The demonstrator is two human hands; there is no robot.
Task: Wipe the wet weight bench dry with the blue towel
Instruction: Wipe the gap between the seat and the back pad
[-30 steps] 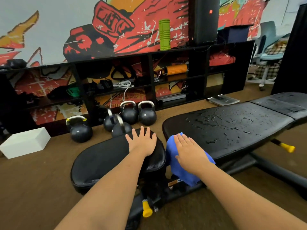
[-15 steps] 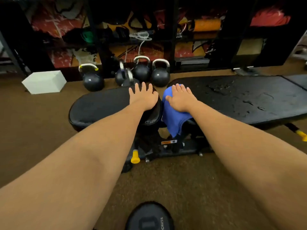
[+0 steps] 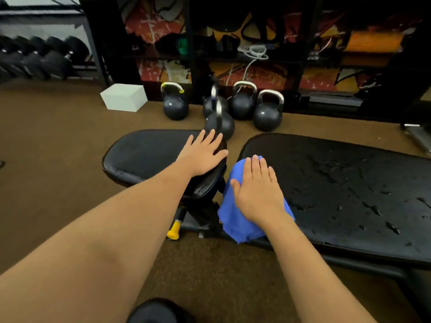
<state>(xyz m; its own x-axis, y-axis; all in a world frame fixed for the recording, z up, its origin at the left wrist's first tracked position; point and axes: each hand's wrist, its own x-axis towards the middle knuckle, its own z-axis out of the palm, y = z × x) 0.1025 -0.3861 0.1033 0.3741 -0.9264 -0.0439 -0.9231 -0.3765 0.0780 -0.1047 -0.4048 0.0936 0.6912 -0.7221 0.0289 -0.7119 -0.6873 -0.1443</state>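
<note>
A black weight bench lies across the view in two pads. Its long back pad [image 3: 349, 183] on the right is covered in water drops. The short seat pad [image 3: 144, 152] on the left looks mostly dry. My right hand [image 3: 256, 190] presses flat, fingers straight, on the blue towel [image 3: 235, 220], which drapes over the left end of the back pad and hangs down its near side. My left hand [image 3: 203, 155] rests flat on the right end of the seat pad.
Several black kettlebells [image 3: 267, 113] stand on the brown floor just behind the bench. A white block [image 3: 123, 97] sits at back left, dumbbells on a rack [image 3: 35, 57] beyond it. Dark shelving [image 3: 233, 43] runs along the wall. A yellow-tipped adjustment pin [image 3: 173, 231] sticks out under the seat.
My head has tilted down and shifted; the bench looks nearer. My right hand with the towel slid toward the near edge of the back pad. The left hand stays on the seat pad.
</note>
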